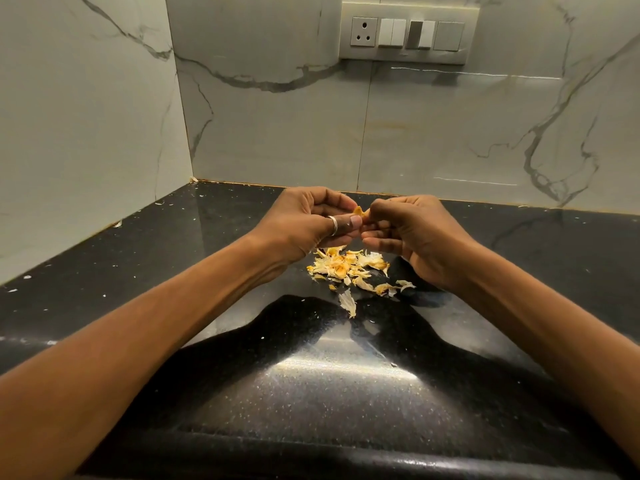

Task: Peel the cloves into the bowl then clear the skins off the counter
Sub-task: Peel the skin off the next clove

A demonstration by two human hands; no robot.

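Clove pinched between left hand and right hand, just above skins

The left hand wears a plain silver ring on its thumb; both forearms are bare.

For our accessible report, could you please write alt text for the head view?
The left hand and right hand pinch a clove between them above a pile of skins on the counter. A switch panel sits on the marble wall.
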